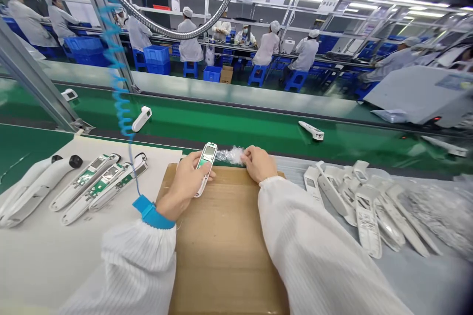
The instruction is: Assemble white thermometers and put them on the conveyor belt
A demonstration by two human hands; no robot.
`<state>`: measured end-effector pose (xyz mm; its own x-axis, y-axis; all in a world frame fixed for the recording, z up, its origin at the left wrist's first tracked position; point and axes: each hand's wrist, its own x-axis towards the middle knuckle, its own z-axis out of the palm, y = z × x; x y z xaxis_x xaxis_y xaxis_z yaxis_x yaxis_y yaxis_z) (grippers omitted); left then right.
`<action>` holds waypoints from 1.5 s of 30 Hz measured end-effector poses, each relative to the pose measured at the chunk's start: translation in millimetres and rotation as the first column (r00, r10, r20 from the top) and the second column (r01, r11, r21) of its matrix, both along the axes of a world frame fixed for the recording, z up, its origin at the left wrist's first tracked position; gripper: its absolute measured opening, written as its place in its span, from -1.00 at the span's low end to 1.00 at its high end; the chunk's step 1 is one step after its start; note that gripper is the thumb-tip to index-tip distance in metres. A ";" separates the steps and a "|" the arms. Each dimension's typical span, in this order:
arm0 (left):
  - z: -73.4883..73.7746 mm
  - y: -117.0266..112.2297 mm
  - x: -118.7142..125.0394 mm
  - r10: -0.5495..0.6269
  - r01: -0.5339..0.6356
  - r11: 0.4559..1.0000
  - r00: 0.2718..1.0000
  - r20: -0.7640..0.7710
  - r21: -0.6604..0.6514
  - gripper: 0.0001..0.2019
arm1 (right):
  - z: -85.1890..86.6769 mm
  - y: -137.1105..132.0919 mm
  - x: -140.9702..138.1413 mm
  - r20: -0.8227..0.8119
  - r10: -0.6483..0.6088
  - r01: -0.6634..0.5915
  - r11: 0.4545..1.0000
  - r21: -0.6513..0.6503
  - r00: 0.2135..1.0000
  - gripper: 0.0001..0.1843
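One slim white plastic handset casing point(205, 167) with a bare green circuit board sits clamped in the left hand point(185, 183) above a brown cardboard sheet point(221, 246). The right hand point(259, 163) pinches crinkled clear plastic film point(231, 155) at its top end. Similar open casings point(99, 184) lie left, white shells point(354, 199) pile right, a green conveyor belt point(240, 125) runs beyond.

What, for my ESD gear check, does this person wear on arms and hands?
The left sleeve and right sleeve are white, finely striped, gathered at the cuffs. The left hand and right hand are ungloved. A blue wrist strap circles the left wrist, with a light-blue coiled cord rising from it.
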<state>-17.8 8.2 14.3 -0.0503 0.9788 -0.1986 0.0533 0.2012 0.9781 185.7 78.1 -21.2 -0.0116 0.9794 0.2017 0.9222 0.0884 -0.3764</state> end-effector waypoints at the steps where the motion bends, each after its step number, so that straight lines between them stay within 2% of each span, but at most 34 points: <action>1: -0.7 0.0 0.2 -0.008 0.008 1.000 1.000 0.019 -0.001 -0.63 | 3.8 3.5 11.7 0.004 -0.001 0.001 1.000 -0.011 1.000 -0.85; 3: -3.5 1.3 0.2 -0.021 0.020 1.000 0.997 0.068 0.009 -0.64 | 13.4 3.2 43.1 0.063 -0.029 0.029 1.000 0.005 0.998 -0.79; 5: -6.2 3.0 0.6 -0.042 0.040 0.999 0.990 0.134 0.019 -0.69 | 22.7 -2.2 81.9 0.242 -0.065 0.069 0.998 -0.009 0.968 -0.67; 7: -7.0 3.6 1.9 -0.061 0.060 0.998 0.975 0.212 0.012 -0.76 | 28.4 -8.2 119.6 0.465 -0.066 0.118 0.989 -0.084 0.883 -0.59; 9: -5.9 2.6 3.9 -0.080 0.090 0.996 0.947 0.311 -0.017 -0.81 | 30.8 -13.1 147.8 0.584 -0.052 0.160 0.978 -0.136 0.810 -0.70; 10: -4.8 1.6 4.9 -0.093 0.114 0.993 0.927 0.362 -0.039 -0.82 | 31.8 -15.3 157.1 0.599 -0.054 0.170 0.976 -0.138 0.799 -0.80; 12: -2.2 -0.9 6.5 -0.129 0.179 0.981 0.885 0.447 -0.070 -0.80 | 37.1 -19.6 167.3 0.559 -0.057 0.157 0.979 -0.132 0.827 -0.94; 14: 0.6 -3.3 7.9 -0.172 0.228 0.972 0.867 0.468 -0.064 -0.78 | 48.9 -24.2 169.6 0.458 -0.083 0.167 0.975 -0.146 0.885 -0.93; 18: 3.2 -5.9 11.4 -0.200 0.215 0.976 0.936 0.291 -0.020 -0.69 | 82.1 -33.9 156.3 0.202 -0.176 0.200 0.974 -0.104 0.963 -0.82; 20: 0.7 -5.6 13.0 -0.181 0.183 0.983 0.970 0.163 -0.002 -0.62 | 93.2 -37.6 139.0 0.049 -0.156 0.161 0.982 -0.097 0.986 -0.85; 22: -4.9 -4.1 13.9 -0.162 0.158 0.985 0.985 0.058 0.067 -0.59 | 96.7 -40.2 116.1 -0.129 -0.113 0.094 0.985 -0.145 0.985 -0.86; 24: -11.6 -2.4 14.3 -0.130 0.134 0.973 0.991 -0.032 0.191 -0.60 | 93.1 -42.3 90.7 -0.227 -0.077 0.038 0.984 -0.172 0.971 -0.80; 26: -16.9 -1.7 14.7 -0.062 0.093 0.942 0.993 -0.105 0.322 -0.58 | 84.1 -45.4 65.2 -0.219 -0.052 0.019 0.989 -0.150 0.974 -0.72; 28: -19.2 -2.7 15.7 0.008 0.058 0.911 0.987 -0.158 0.409 -0.58 | 70.6 -49.8 40.7 -0.197 -0.061 0.039 0.992 -0.116 0.978 -0.68; 30: -19.3 -5.3 17.1 0.033 0.051 0.894 0.983 -0.181 0.445 -0.62 | 53.1 -54.8 18.2 -0.295 -0.085 0.052 0.992 -0.117 0.952 -0.74; 32: -19.0 -7.8 18.3 0.028 0.069 0.894 0.977 -0.210 0.442 -0.67 | 34.2 -59.5 -0.9 -0.500 -0.107 0.032 0.987 -0.156 0.859 -0.79; 33: -19.3 -8.7 18.6 0.021 0.088 0.900 0.970 -0.244 0.426 -0.68 | 25.6 -61.6 -8.5 -0.622 -0.110 -0.006 0.983 -0.182 0.776 -0.76; 36: -22.2 -8.8 17.9 -0.037 0.179 0.925 0.920 -0.390 0.336 -0.69 | 8.8 -67.0 -21.9 -0.899 -0.106 -0.236 0.946 -0.224 0.425 -0.62; 38: -24.6 -7.8 17.3 -0.088 0.231 0.928 0.898 -0.431 0.292 -0.71 | 5.5 -69.6 -23.2 -0.966 -0.121 -0.380 0.902 -0.203 0.228 -0.58; 40: -25.8 -7.8 18.2 -0.142 0.269 0.918 0.909 -0.393 0.292 -0.72 | 4.8 -70.8 -20.3 -0.982 -0.128 -0.428 0.886 -0.177 0.141 -0.55; 43: -23.9 -11.5 22.8 -0.202 0.295 0.903 0.933 -0.297 0.311 -0.71 | 2.5 -70.3 -13.7 -0.990 -0.097 -0.376 0.917 -0.130 0.106 -0.48; 45: -21.3 -15.3 27.3 -0.192 0.280 0.913 0.936 -0.294 0.296 -0.71 | 0.0 -69.3 -10.3 -0.993 -0.075 -0.338 0.936 -0.103 0.096 -0.44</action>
<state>9.5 -7.1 -7.0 0.1855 0.9747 0.1245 0.3127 -0.1787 0.9329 175.4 8.7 -21.3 -0.1428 0.9868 -0.0765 -0.2935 -0.1160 -0.9489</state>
